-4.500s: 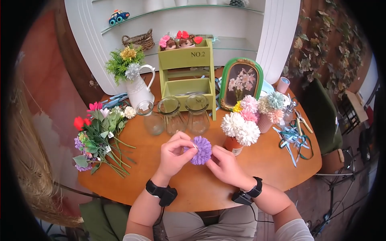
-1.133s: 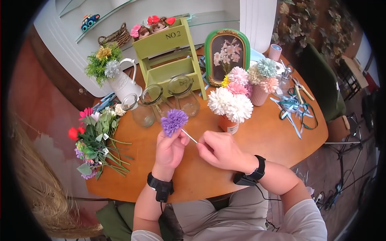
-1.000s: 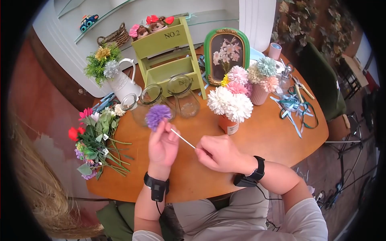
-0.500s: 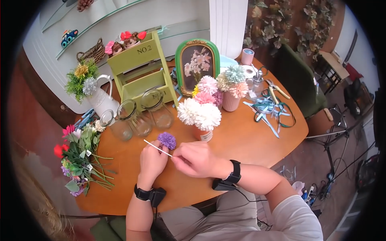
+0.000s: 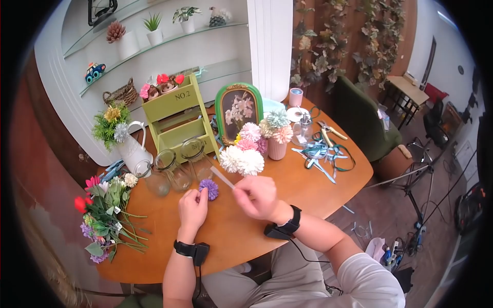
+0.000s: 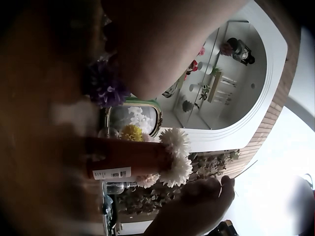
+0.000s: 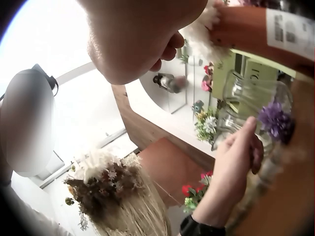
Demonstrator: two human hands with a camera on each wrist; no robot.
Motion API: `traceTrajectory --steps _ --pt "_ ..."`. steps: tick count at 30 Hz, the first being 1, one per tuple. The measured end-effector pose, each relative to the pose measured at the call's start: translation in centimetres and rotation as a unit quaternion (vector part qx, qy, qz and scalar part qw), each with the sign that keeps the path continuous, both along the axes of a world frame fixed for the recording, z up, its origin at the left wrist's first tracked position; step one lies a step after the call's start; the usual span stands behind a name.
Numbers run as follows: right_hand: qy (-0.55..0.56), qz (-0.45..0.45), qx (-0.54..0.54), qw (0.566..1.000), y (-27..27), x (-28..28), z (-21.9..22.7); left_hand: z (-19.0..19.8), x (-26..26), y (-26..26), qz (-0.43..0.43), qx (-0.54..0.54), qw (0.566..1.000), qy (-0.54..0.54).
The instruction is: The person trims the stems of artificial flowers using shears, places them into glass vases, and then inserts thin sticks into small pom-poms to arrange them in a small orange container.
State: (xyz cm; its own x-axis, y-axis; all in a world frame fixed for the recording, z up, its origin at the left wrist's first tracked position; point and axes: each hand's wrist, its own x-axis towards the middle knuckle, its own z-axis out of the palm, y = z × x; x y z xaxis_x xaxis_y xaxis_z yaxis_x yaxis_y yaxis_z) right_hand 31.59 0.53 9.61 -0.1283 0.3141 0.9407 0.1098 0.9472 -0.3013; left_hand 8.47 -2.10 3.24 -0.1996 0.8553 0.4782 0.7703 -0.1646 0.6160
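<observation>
In the head view my left hand (image 5: 193, 209) pinches a purple artificial flower head (image 5: 209, 189) low over the wooden table. From the right wrist view, the left thumb and fingers are right at the side of that flower (image 7: 275, 121). My right hand (image 5: 256, 197) grips one end of a thin white stick (image 5: 222, 177), blurred, which points up and left, apart from the flower. Three glass vases, the nearest-left one (image 5: 158, 185) among them, stand just beyond the left hand. White blooms (image 5: 241, 160) in an orange-brown pot (image 6: 129, 157) stand beyond the right hand.
Stemmed artificial flowers (image 5: 105, 218) lie at the table's left. A white pitcher (image 5: 134, 153), a green NO.2 shelf box (image 5: 172, 100) and a green-framed picture (image 5: 238, 110) stand at the back. Ribbons (image 5: 323, 155) and pliers (image 5: 328, 134) lie at the right, near a pink pot (image 5: 277, 149).
The purple flower went from before both hands up to the left, then down near the table in my left hand. My right hand lifted the white stick away from it. The head view tilted upward.
</observation>
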Motion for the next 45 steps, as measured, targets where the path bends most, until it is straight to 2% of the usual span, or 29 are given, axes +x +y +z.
traceTrajectory --steps 4,7,9,12,16,22,28,29,32,33,37,41,44,45 --pt "0.005 -0.136 -0.084 0.987 -1.2 5.0 1.2 -0.4 -0.3 0.1 -0.004 0.022 0.999 -0.023" --pt "-0.049 -0.253 -0.161 0.953 -0.5 9.7 -1.4 -0.3 -0.2 0.1 -0.013 0.03 0.999 -0.027" --pt "-0.147 -0.331 -0.209 0.909 0.2 12.6 -3.1 -0.1 0.1 0.0 -0.016 0.027 0.999 -0.031" --pt "-0.38 -0.408 -0.27 0.785 2.2 16.4 -7.6 -0.2 0.6 -0.1 -0.021 0.027 0.999 -0.019" --pt "-0.366 -0.405 -0.26 0.796 2.7 16.7 -8.2 -0.7 0.2 0.0 -0.009 0.022 1.0 0.009" --pt "-0.359 -0.414 -0.249 0.798 2.1 16.1 -6.3 -0.7 0.0 0.0 -0.008 0.029 1.0 0.003" --pt "-0.28 -0.221 -0.326 0.875 -0.8 12.0 0.5 -0.4 0.5 -0.3 -0.019 0.032 0.999 -0.006" --pt "-0.301 -0.205 -0.351 0.863 -0.8 11.2 1.0 -0.4 0.5 -0.3 -0.019 0.032 0.999 -0.007" --pt "-0.279 -0.16 -0.299 0.898 0.8 8.6 -0.5 -0.2 0.6 -0.5 -0.02 0.037 0.999 -0.012" --pt "-0.306 -0.151 -0.334 0.879 1.3 7.7 -0.8 -0.1 0.6 -0.5 -0.02 0.041 0.999 -0.014" --pt "-0.21 -0.035 -0.288 0.934 4.6 4.2 -3.2 0.2 0.7 -0.7 -0.023 0.055 0.998 -0.018" --pt "-0.223 0.031 -0.288 0.931 5.9 2.3 -2.4 0.7 1.0 -0.9 -0.03 0.07 0.997 -0.026" --pt "-0.254 0.127 -0.288 0.915 7.7 1.6 -2.4 1.0 1.4 -1.1 -0.037 0.069 0.997 -0.026" --pt "-0.269 0.134 -0.298 0.906 7.9 1.7 -2.4 0.9 1.4 -1.1 -0.041 0.074 0.996 -0.022"
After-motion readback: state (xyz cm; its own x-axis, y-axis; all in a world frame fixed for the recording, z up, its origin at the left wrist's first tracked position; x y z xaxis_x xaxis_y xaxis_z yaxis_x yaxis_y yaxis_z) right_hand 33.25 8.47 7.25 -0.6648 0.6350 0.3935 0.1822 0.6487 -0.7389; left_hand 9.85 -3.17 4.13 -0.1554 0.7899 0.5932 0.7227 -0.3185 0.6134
